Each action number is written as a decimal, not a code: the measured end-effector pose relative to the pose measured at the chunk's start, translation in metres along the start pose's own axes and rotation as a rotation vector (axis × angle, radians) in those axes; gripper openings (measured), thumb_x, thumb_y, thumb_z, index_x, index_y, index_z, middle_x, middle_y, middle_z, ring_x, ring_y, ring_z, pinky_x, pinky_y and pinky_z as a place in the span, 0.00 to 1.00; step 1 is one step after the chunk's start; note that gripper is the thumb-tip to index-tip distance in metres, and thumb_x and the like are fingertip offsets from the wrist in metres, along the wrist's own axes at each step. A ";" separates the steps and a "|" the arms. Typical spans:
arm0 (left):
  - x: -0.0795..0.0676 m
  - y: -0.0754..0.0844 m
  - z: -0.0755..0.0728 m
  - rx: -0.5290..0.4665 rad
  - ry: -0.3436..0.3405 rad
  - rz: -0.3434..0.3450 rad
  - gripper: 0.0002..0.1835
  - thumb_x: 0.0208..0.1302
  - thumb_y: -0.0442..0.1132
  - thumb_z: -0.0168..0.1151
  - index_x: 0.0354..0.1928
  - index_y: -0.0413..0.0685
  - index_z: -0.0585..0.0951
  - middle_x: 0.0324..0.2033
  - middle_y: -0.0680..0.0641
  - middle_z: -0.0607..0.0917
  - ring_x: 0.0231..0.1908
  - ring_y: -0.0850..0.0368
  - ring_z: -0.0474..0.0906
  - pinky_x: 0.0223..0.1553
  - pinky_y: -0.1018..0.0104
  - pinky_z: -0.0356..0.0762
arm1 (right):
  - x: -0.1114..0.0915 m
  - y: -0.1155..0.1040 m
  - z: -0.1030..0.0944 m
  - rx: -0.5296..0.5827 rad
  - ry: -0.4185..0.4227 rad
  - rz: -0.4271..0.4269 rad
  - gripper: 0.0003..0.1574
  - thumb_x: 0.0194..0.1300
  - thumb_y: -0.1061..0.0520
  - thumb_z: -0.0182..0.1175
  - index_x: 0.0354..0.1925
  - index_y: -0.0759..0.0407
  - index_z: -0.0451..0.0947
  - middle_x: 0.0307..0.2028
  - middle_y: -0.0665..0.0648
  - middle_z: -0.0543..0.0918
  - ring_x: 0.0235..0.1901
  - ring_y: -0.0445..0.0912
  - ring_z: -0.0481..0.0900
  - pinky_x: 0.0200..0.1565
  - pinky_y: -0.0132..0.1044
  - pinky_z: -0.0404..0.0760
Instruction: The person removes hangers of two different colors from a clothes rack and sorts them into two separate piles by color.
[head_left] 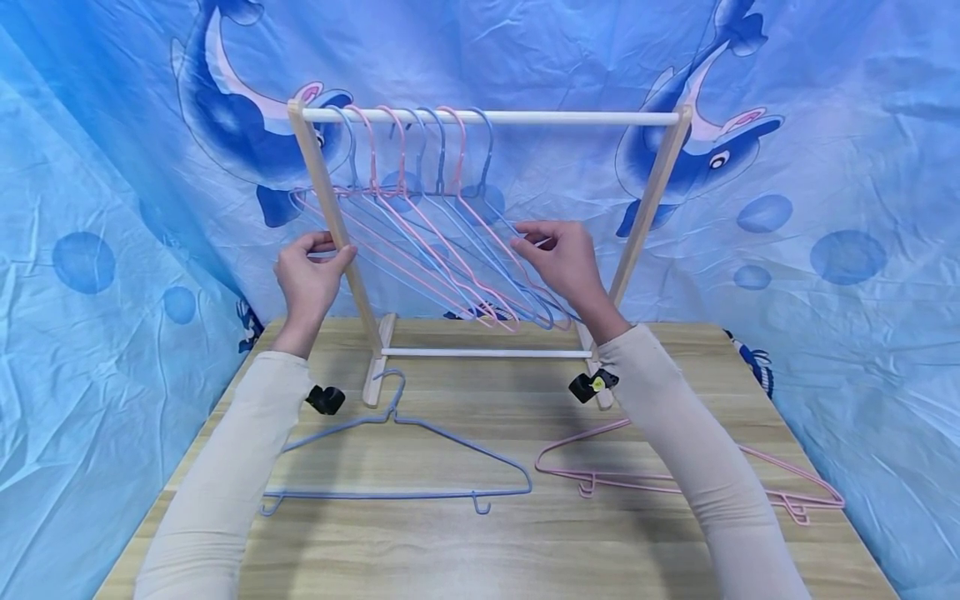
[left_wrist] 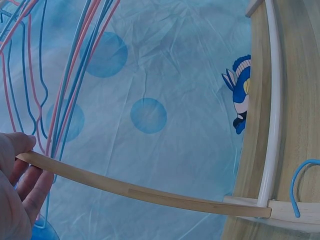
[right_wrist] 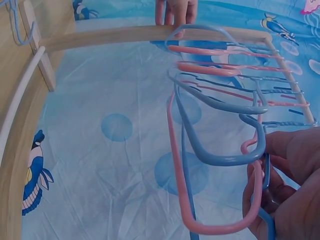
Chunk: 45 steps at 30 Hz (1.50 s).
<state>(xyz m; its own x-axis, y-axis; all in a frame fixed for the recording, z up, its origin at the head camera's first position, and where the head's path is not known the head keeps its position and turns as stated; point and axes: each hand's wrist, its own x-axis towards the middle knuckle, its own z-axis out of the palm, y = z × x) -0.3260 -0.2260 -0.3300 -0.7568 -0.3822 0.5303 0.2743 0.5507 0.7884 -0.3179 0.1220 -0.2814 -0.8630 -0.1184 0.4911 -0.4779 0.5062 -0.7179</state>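
Note:
A wooden hanger rack with a white top rail stands on the table. Several blue and pink hangers hang from its left half, crowded together with their ends slanting to the front right. My left hand grips the rack's left post partway up, thumb on one face and fingers behind. My right hand pinches the side of the rightmost blue hanger, whose hook is over the rail. In the right wrist view my fingers curl round its blue wire, partly hidden by a pink hanger.
On the table a blue hanger lies at front left, partly under my left sleeve. Pink hanger wire lies at front right, crossed by my right forearm. A white lower bar joins the rack's feet. A blue curtain hangs behind.

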 end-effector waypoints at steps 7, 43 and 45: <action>-0.001 -0.001 0.000 0.001 -0.001 -0.010 0.20 0.66 0.49 0.71 0.54 0.43 0.86 0.46 0.43 0.87 0.42 0.51 0.87 0.43 0.65 0.86 | -0.001 0.001 0.000 -0.007 0.043 -0.003 0.16 0.70 0.52 0.67 0.54 0.54 0.88 0.38 0.57 0.89 0.34 0.47 0.84 0.30 0.34 0.77; 0.001 -0.001 0.001 -0.013 0.002 0.002 0.19 0.65 0.46 0.72 0.53 0.43 0.86 0.45 0.42 0.87 0.39 0.57 0.87 0.43 0.68 0.85 | -0.038 0.005 -0.058 -0.110 0.160 -0.096 0.14 0.69 0.54 0.68 0.50 0.54 0.89 0.39 0.60 0.89 0.37 0.49 0.84 0.32 0.26 0.75; 0.001 -0.001 0.001 -0.015 0.003 0.001 0.19 0.65 0.46 0.72 0.53 0.43 0.86 0.45 0.42 0.87 0.39 0.58 0.87 0.43 0.68 0.85 | -0.042 0.008 -0.058 -0.121 0.160 -0.105 0.13 0.69 0.54 0.68 0.50 0.55 0.90 0.39 0.60 0.89 0.36 0.50 0.85 0.33 0.26 0.76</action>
<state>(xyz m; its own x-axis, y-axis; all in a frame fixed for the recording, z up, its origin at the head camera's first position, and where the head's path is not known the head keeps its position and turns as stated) -0.3277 -0.2266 -0.3301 -0.7549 -0.3839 0.5318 0.2840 0.5395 0.7926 -0.2761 0.1806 -0.2785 -0.7682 -0.0435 0.6387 -0.5319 0.5986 -0.5990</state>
